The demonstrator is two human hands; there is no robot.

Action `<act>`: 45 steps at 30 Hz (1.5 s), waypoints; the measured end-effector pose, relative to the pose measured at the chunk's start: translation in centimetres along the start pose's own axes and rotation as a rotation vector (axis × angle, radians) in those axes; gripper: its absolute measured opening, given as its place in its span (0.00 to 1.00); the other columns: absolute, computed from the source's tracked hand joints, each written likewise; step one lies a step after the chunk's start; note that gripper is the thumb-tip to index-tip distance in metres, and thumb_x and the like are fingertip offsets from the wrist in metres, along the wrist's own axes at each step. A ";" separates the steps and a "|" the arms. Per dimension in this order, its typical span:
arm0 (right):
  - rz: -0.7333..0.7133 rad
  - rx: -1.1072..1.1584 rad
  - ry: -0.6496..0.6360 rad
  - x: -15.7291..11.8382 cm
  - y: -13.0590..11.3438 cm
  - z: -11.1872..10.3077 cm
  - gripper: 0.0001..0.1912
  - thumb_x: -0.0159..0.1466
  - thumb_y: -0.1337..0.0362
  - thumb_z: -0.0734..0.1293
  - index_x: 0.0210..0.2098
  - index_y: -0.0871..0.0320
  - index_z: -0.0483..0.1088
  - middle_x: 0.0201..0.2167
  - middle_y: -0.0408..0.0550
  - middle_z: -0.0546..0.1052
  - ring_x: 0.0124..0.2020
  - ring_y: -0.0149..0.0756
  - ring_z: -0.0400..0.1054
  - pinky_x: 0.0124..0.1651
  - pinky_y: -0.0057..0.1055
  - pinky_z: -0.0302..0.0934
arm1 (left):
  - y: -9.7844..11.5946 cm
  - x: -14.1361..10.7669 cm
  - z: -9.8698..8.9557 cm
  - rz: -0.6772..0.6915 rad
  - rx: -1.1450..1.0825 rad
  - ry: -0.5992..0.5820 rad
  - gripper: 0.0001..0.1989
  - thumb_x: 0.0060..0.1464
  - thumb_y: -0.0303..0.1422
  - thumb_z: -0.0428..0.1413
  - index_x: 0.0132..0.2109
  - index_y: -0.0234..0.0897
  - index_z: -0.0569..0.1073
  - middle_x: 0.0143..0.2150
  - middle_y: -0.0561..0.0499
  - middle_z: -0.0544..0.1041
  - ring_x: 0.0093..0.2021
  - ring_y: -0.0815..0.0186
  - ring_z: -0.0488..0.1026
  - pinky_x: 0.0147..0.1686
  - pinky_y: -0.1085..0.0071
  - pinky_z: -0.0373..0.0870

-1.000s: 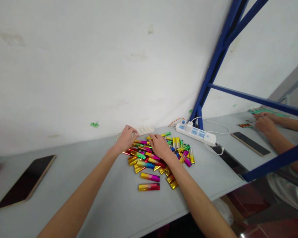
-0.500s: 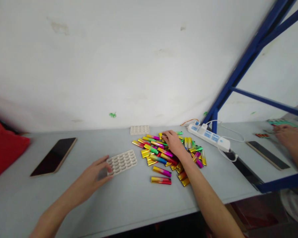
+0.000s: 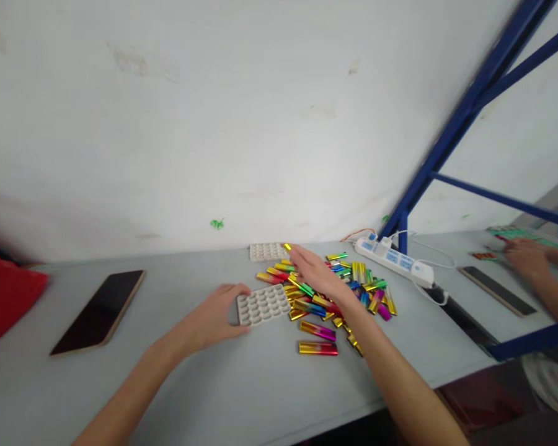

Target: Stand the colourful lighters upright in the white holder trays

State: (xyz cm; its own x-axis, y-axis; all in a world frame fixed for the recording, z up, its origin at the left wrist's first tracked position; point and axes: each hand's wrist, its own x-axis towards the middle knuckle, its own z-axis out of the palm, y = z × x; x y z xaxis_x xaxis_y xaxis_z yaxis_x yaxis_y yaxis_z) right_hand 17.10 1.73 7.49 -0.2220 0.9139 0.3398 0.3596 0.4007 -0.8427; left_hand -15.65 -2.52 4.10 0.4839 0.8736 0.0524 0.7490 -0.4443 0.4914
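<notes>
A pale tray with rows of oval holes [image 3: 264,305] lies on the grey table. My left hand [image 3: 221,314] grips its left end between thumb and fingers. To the right spreads a pile of shiny multicoloured lighter-like sticks [image 3: 314,308]. My right hand [image 3: 314,267] is over the pile's upper left part, with a small gold-coloured stick [image 3: 287,246] at its fingertips. A second pale tray [image 3: 266,251] lies by the wall, just left of that stick. Two sticks, one yellow and purple [image 3: 318,331], one yellow and red [image 3: 318,349], lie at the pile's near side.
A dark phone-like slab [image 3: 98,310] lies at the left, beyond it a red cloth item [image 3: 7,291]. A white power strip [image 3: 393,259] with cables sits behind the pile, beside a blue metal frame [image 3: 439,148]. Another person's hands [image 3: 527,254] are at the far right.
My right hand has lifted from the pile and moved left, now with a gold-coloured stick. My left hand has closed on the tray, which is nearer the pile. The view has shifted slightly.
</notes>
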 end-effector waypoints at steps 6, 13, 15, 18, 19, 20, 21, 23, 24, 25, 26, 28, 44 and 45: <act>0.057 -0.014 -0.076 0.0 -0.8 3.2 0.21 0.80 0.46 0.78 0.63 0.52 0.90 0.48 0.49 0.92 0.48 0.48 0.83 0.59 0.42 0.78 | -0.7 2.2 0.0 0.121 -0.007 -0.016 0.40 0.53 0.38 0.77 0.73 0.49 0.83 0.73 0.44 0.91 0.73 0.39 0.88 0.77 0.48 0.84; 0.243 0.276 0.115 -1.0 0.8 3.8 0.33 0.63 0.29 0.86 0.42 0.51 0.82 0.28 0.39 0.78 0.31 0.38 0.68 0.35 0.32 0.62 | -1.9 1.2 3.4 0.196 -0.104 0.188 0.38 0.61 0.42 0.74 0.77 0.49 0.81 0.73 0.42 0.91 0.73 0.39 0.89 0.79 0.45 0.85; 0.261 0.338 0.116 -1.0 0.7 4.1 0.38 0.62 0.22 0.84 0.39 0.52 0.82 0.27 0.40 0.76 0.31 0.38 0.68 0.35 0.33 0.64 | -2.0 0.9 3.9 0.194 -0.122 0.210 0.38 0.62 0.42 0.73 0.78 0.49 0.80 0.74 0.42 0.90 0.73 0.39 0.88 0.80 0.44 0.85; 0.242 0.404 0.083 -1.3 0.5 4.7 0.44 0.68 0.15 0.76 0.34 0.52 0.81 0.28 0.44 0.79 0.33 0.41 0.73 0.39 0.37 0.72 | -2.2 0.6 4.2 0.192 -0.133 0.209 0.39 0.65 0.43 0.73 0.80 0.49 0.78 0.76 0.42 0.89 0.74 0.39 0.88 0.81 0.44 0.84; 0.229 0.428 0.054 -1.5 0.3 4.9 0.44 0.70 0.14 0.74 0.34 0.51 0.80 0.30 0.45 0.80 0.35 0.43 0.76 0.42 0.39 0.75 | -2.2 0.6 4.2 0.194 -0.135 0.208 0.39 0.65 0.44 0.72 0.80 0.49 0.78 0.76 0.42 0.89 0.74 0.39 0.88 0.81 0.44 0.84; 0.221 0.457 0.027 -1.7 0.2 5.1 0.44 0.71 0.14 0.73 0.35 0.50 0.80 0.32 0.46 0.82 0.36 0.44 0.78 0.44 0.41 0.78 | -2.3 0.5 4.2 0.195 -0.137 0.207 0.39 0.66 0.44 0.72 0.80 0.49 0.78 0.76 0.42 0.89 0.75 0.39 0.88 0.81 0.44 0.84; 0.220 0.487 -0.001 -2.0 0.1 5.2 0.43 0.72 0.14 0.73 0.38 0.50 0.81 0.33 0.46 0.82 0.37 0.45 0.79 0.46 0.42 0.80 | -2.4 0.5 4.2 0.197 -0.137 0.208 0.39 0.66 0.45 0.72 0.80 0.49 0.78 0.77 0.42 0.89 0.75 0.39 0.88 0.81 0.44 0.84; 0.226 0.530 -0.053 -2.6 -0.2 5.2 0.40 0.75 0.17 0.73 0.46 0.49 0.82 0.35 0.44 0.83 0.38 0.46 0.81 0.49 0.44 0.82 | -2.5 0.4 4.3 0.195 -0.129 0.206 0.39 0.67 0.46 0.72 0.81 0.49 0.78 0.77 0.41 0.88 0.76 0.38 0.87 0.82 0.43 0.83; 0.224 0.538 -0.068 -2.8 -0.3 5.1 0.39 0.76 0.18 0.73 0.50 0.49 0.82 0.35 0.43 0.82 0.38 0.46 0.81 0.49 0.43 0.82 | -2.6 0.4 4.3 0.193 -0.121 0.206 0.39 0.68 0.47 0.72 0.81 0.49 0.77 0.78 0.41 0.88 0.77 0.38 0.87 0.82 0.43 0.82; 0.216 0.534 -0.076 -2.9 -0.4 5.1 0.38 0.78 0.20 0.72 0.54 0.49 0.81 0.35 0.42 0.82 0.38 0.45 0.80 0.48 0.43 0.82 | -2.7 0.3 4.3 0.187 -0.111 0.206 0.40 0.68 0.48 0.73 0.82 0.49 0.77 0.78 0.40 0.88 0.77 0.37 0.86 0.83 0.43 0.82; 0.203 0.523 -0.077 -3.0 -0.4 5.1 0.37 0.79 0.22 0.71 0.57 0.49 0.80 0.35 0.41 0.81 0.37 0.43 0.79 0.48 0.42 0.81 | -2.9 0.3 4.3 0.177 -0.101 0.207 0.41 0.67 0.49 0.73 0.82 0.49 0.77 0.79 0.40 0.87 0.78 0.36 0.85 0.83 0.42 0.82; 0.180 0.503 -0.059 -3.0 -0.5 5.3 0.34 0.80 0.25 0.71 0.60 0.48 0.78 0.36 0.40 0.79 0.35 0.41 0.76 0.46 0.39 0.79 | -3.5 0.2 4.3 0.145 -0.081 0.223 0.44 0.65 0.52 0.76 0.82 0.48 0.76 0.80 0.38 0.86 0.79 0.34 0.84 0.83 0.40 0.81; 0.269 0.152 0.180 -3.6 0.0 6.6 0.40 0.75 0.24 0.69 0.24 0.47 0.58 0.23 0.38 0.59 0.29 0.36 0.53 0.33 0.35 0.47 | -4.3 -0.2 4.1 0.082 -0.078 0.208 0.38 0.60 0.63 0.81 0.67 0.48 0.87 0.81 0.38 0.81 0.80 0.34 0.81 0.85 0.38 0.80; 0.274 0.134 0.182 -3.7 0.2 6.7 0.39 0.74 0.27 0.69 0.23 0.46 0.57 0.23 0.38 0.58 0.29 0.35 0.52 0.33 0.36 0.47 | -4.4 -0.2 4.1 0.080 -0.078 0.202 0.38 0.60 0.63 0.81 0.67 0.48 0.87 0.82 0.38 0.81 0.81 0.34 0.81 0.85 0.38 0.80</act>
State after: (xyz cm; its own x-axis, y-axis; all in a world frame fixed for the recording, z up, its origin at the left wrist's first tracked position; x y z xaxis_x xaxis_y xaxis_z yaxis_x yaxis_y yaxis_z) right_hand 11.91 -1.98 3.33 0.0360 0.9877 0.1520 0.2590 0.1377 -0.9560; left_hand -17.17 -1.57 -1.57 0.4338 0.8616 0.2634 0.6706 -0.5040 0.5443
